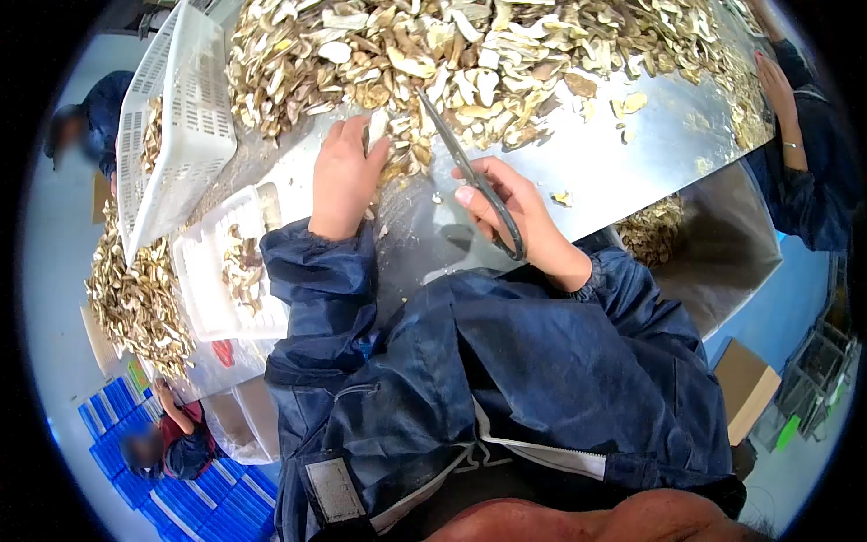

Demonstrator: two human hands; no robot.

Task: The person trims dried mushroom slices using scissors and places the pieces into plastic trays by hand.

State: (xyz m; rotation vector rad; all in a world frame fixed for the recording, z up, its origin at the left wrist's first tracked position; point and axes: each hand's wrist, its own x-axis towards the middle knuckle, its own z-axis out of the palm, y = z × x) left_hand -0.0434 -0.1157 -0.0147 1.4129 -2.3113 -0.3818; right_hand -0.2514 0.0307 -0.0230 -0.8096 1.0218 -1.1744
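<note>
My right hand [519,212] is closed round the handles of a pair of dark metal scissors [461,158]. Their blades point up and left, with the tip over a wide heap of dried mushroom slices [533,72]. At the near edge of that heap is my left hand [348,176], its thumb and forefinger curled about a pale mushroom slice [377,125]. The blades look closed together, and nothing shows between them.
A tall white perforated crate [199,108] leans on the table's left side, near a white basket [194,262] holding some slices. A lined bin [722,253] stands below the metal table [578,172]. Co-workers [181,443] are at left and right [799,163].
</note>
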